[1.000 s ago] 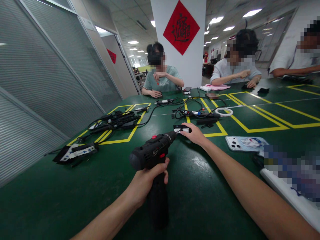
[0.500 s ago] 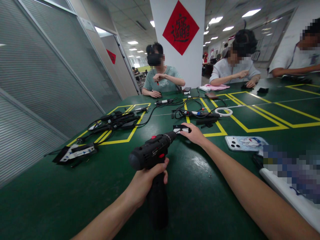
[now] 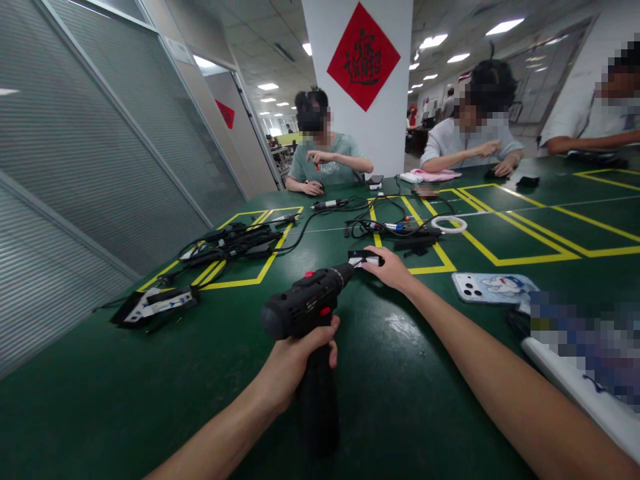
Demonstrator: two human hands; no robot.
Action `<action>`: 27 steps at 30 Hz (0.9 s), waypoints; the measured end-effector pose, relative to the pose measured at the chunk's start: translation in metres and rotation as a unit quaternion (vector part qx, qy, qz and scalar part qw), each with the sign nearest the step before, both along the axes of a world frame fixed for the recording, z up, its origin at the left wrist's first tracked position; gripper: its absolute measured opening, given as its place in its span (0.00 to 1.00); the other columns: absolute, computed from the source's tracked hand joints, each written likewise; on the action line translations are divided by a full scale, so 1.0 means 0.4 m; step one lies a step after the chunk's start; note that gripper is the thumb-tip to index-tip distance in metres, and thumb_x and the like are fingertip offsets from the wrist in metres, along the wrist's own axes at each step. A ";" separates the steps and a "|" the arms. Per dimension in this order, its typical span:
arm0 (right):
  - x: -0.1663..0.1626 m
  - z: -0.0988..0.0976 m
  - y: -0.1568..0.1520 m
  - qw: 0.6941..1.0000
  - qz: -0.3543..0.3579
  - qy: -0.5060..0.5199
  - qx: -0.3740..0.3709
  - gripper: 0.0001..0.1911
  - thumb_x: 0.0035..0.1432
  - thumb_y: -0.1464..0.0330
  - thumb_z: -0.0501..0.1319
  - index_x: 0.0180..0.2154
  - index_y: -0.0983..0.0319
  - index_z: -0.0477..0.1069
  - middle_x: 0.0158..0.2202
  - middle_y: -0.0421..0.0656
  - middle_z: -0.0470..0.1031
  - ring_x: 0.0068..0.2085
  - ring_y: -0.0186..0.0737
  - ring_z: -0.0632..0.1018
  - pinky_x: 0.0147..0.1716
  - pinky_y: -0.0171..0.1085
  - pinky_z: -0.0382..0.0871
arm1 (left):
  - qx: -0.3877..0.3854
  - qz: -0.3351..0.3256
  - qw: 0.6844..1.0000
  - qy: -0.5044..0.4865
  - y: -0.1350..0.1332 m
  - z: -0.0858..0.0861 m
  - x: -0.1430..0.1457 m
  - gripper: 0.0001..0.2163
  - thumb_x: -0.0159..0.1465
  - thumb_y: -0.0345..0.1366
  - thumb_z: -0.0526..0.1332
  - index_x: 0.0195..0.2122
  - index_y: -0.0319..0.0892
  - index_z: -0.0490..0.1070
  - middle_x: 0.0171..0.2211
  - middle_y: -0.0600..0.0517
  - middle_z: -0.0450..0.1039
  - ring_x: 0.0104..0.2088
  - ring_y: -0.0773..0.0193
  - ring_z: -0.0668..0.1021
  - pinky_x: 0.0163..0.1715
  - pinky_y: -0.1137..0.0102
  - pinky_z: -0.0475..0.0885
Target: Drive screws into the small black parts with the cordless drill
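Note:
A black cordless drill (image 3: 305, 303) with red buttons is gripped by my left hand (image 3: 295, 363), the fingers wrapped round its handle. Its chuck points forward and right, toward a small black and white block (image 3: 364, 259). My right hand (image 3: 390, 268) pinches that block on the table from its right side. The drill's tip reaches the near face of the block; whether it touches a screw there is too small to tell.
On the green table (image 3: 225, 387), bundled black cables (image 3: 235, 243) lie left, near a black and white bracket (image 3: 155, 307). Pen-like tools (image 3: 395, 229) and a white ring (image 3: 449, 225) lie beyond my right hand. A phone (image 3: 493, 287) is at right. Two people (image 3: 327, 157) (image 3: 470, 143) sit opposite.
The whole view has shifted very slightly. My hands, the drill and the block keep the same places relative to one another.

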State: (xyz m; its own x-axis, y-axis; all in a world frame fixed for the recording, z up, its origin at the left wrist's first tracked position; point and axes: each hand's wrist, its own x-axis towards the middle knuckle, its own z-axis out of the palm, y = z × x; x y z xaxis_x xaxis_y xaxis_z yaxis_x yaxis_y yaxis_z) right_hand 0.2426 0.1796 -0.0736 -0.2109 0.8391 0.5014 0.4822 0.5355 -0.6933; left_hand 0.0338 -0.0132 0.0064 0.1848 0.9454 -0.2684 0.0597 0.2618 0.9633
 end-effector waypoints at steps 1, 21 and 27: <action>0.000 0.000 0.000 1.000 0.001 0.001 -0.001 0.22 0.52 0.61 0.61 0.49 0.58 0.69 0.45 0.44 0.71 0.45 0.40 0.73 0.47 0.39 0.65 | 0.003 -0.002 1.000 -0.001 0.001 -0.001 0.000 0.13 0.60 0.43 0.56 0.41 0.39 0.67 0.21 0.52 0.67 0.25 0.64 0.69 0.27 0.70 0.61; 0.000 -0.002 0.003 1.000 -0.002 0.002 -0.001 0.22 0.52 0.61 0.61 0.49 0.57 0.68 0.46 0.44 0.71 0.45 0.41 0.73 0.47 0.39 0.65 | 0.009 -0.015 1.000 0.013 0.001 0.007 0.001 0.12 0.61 0.43 0.56 0.39 0.40 0.66 0.20 0.52 0.66 0.25 0.64 0.69 0.26 0.70 0.60; -0.001 -0.004 0.003 1.000 0.002 0.001 0.003 0.22 0.52 0.60 0.61 0.49 0.57 0.69 0.45 0.43 0.71 0.44 0.40 0.73 0.47 0.39 0.65 | 0.010 -0.010 1.000 0.011 0.003 0.006 0.002 0.12 0.61 0.43 0.56 0.40 0.39 0.66 0.20 0.52 0.67 0.24 0.64 0.69 0.26 0.70 0.60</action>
State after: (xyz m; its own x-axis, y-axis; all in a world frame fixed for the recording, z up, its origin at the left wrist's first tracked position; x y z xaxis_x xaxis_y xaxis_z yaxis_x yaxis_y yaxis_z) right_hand 0.2424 0.1809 -0.0754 -0.2137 0.8356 0.5061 0.4785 0.5412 -0.6915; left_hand 0.0346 -0.0119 0.0088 0.1982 0.9467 -0.2538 0.0868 0.2410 0.9666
